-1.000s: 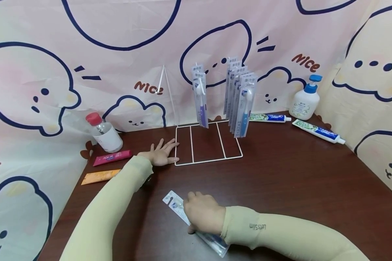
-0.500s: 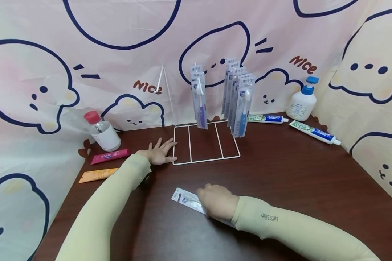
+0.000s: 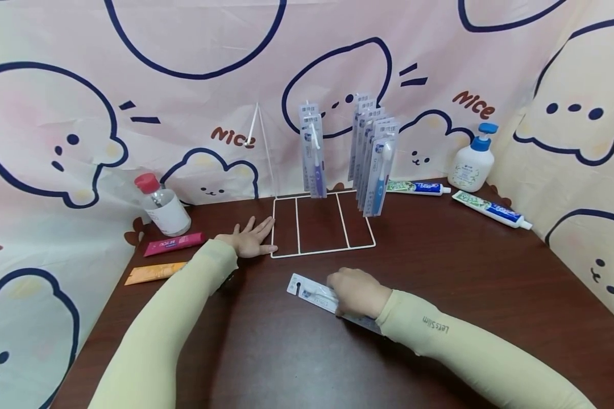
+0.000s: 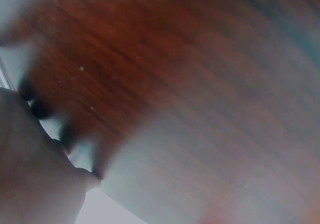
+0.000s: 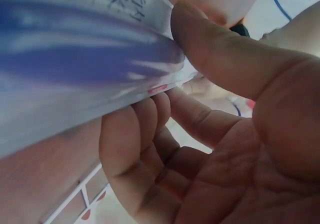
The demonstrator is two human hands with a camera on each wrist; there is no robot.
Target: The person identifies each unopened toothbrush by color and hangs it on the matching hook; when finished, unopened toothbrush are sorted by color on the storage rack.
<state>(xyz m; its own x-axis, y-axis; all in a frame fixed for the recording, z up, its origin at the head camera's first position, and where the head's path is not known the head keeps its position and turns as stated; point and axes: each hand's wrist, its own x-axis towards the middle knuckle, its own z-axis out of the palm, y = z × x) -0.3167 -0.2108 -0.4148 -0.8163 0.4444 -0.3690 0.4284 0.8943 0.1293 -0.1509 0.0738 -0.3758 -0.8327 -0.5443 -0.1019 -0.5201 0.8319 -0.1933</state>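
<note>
My right hand [image 3: 359,292] pinches a packaged toothbrush [image 3: 314,292] in front of the rack. Its hook-slot end points left and slightly up; the palm covers the middle of the pack. In the right wrist view the thumb presses one face of the clear pack [image 5: 90,59], with curled fingers under the other, and a purple-blue handle shows inside. My left hand [image 3: 247,241] lies spread on the table, its fingertips at the left side of a white wire rack [image 3: 323,251]. On the rack hang a purple toothbrush pack [image 3: 315,165] and a row of packs with a blue toothbrush [image 3: 378,182] foremost.
At the left stand a red-capped bottle [image 3: 169,215], a pink tube [image 3: 174,244] and an orange tube [image 3: 153,273]. Two toothpaste tubes, one behind [image 3: 422,187] and one nearer [image 3: 491,209], lie at the right, near a blue-topped pump bottle [image 3: 472,165]. A patterned curtain backs the table.
My right hand has carried the toothbrush pack up and to the right, toward the rack, and the pack has turned closer to level. The left hand stays at the rack's side.
</note>
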